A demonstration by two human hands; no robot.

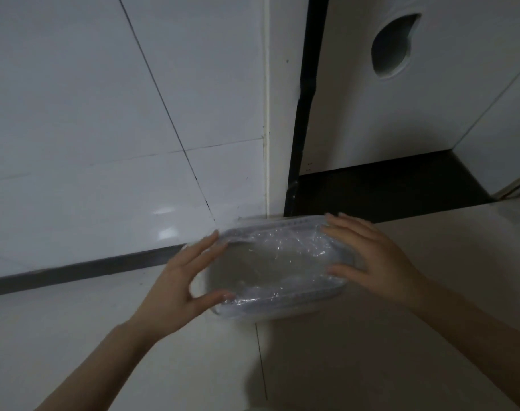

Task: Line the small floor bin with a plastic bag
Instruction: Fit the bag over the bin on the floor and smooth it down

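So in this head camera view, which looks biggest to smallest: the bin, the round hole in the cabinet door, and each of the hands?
1. Bin, lined with the plastic bag, clearly largest.
2. Left hand and right hand: look about alike, so no ranking between them.
3. Round hole: looks smallest, though it is farther away, so that is unsure.

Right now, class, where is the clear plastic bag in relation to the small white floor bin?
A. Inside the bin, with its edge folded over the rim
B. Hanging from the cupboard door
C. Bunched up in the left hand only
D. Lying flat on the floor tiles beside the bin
A: the clear plastic bag sits crinkled inside the small white floor bin, wrapped over its rim, with the left hand and right hand at either end.
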